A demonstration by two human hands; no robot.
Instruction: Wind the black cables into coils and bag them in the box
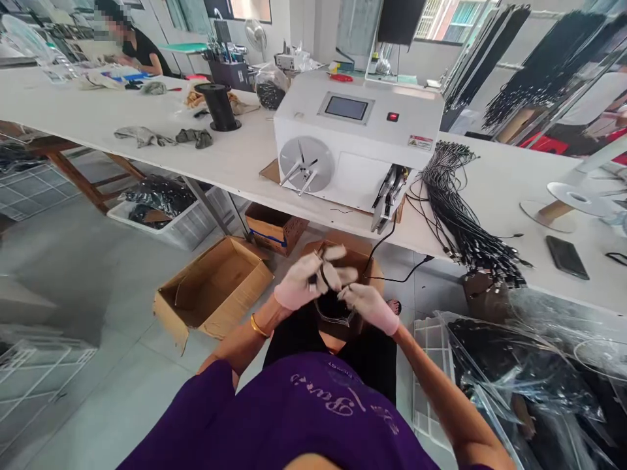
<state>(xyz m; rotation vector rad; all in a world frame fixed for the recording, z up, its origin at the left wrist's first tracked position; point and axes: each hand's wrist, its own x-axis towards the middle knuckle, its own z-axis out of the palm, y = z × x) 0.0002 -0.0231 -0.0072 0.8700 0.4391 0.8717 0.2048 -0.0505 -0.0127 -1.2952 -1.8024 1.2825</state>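
Both my hands wear pale pink gloves and meet above my lap. My left hand (306, 281) is closed around a small coil of black cable (324, 277), fingers curled over it. My right hand (371, 305) pinches the lower part of the same cable loop, close against the left hand. Straight ahead on the white table (235, 156) stands a white winding machine (353, 140) with a touch screen, a red button and a silver winding disc (304, 164). A thin black wire runs from the machine down toward my hands.
A thick bundle of black cables (460, 215) lies on the table right of the machine, beside a black phone (567, 256). Open cardboard boxes (213, 290) stand on the floor. Clear bags of cables (529, 378) sit at my right. Another person (134, 46) sits at the far left.
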